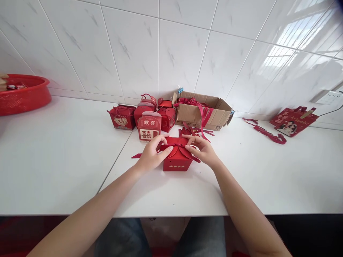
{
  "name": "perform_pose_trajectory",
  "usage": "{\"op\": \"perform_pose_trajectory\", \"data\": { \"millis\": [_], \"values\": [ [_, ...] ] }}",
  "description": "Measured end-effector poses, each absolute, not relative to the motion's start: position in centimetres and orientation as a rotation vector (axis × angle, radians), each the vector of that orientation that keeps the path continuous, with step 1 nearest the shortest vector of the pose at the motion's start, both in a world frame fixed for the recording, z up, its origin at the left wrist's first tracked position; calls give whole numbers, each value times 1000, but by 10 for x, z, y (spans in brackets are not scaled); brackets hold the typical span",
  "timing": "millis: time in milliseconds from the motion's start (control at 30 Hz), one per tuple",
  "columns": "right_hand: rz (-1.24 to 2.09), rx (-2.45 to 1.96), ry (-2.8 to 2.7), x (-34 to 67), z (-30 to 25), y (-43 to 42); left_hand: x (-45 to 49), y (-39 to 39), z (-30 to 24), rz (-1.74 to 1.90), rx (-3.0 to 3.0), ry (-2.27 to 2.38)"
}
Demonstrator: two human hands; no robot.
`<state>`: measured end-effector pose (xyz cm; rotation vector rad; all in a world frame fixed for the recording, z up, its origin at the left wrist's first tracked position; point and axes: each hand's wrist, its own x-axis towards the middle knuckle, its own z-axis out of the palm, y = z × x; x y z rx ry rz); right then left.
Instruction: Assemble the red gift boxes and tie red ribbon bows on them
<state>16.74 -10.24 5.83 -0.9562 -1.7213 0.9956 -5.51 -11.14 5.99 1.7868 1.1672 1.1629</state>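
Note:
In front of me on the table stands a red gift box [177, 164] with petal-like top flaps folded together and gold characters on its front. A dark red ribbon [177, 144] crosses its top and looks knotted or looped at the middle. My left hand [154, 151] pinches the ribbon on the left side of the box top. On the other side, my right hand [201, 149] pinches the ribbon near the right flap. One ribbon tail [136, 156] sticks out left of my left hand; another end hangs over the right flap.
Behind the box stand several finished-looking red boxes [122, 117] and a cardboard box [199, 114] with red ribbons spilling out. A loose ribbon [268, 134] and a red bag [294, 121] lie to the right. A red basin [26, 94] sits far left, and a tiled wall backs the table.

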Motion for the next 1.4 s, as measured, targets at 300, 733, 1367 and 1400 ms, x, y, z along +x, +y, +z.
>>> {"op": "perform_pose_trajectory", "data": {
  "millis": [300,733,1367,1400],
  "values": [
    [996,-959,-1777,173,55,-97,-60,-108,66,1131,1880,1178],
    [860,-1032,-1816,180,58,-92,-66,-107,72,1022,1895,1173],
    [1657,-731,-1595,197,72,-100,-63,-113,66,1051,1913,1127],
    [1668,-706,-1556,197,72,-101,-63,-114,66,1050,1913,1124]
  ]
}}
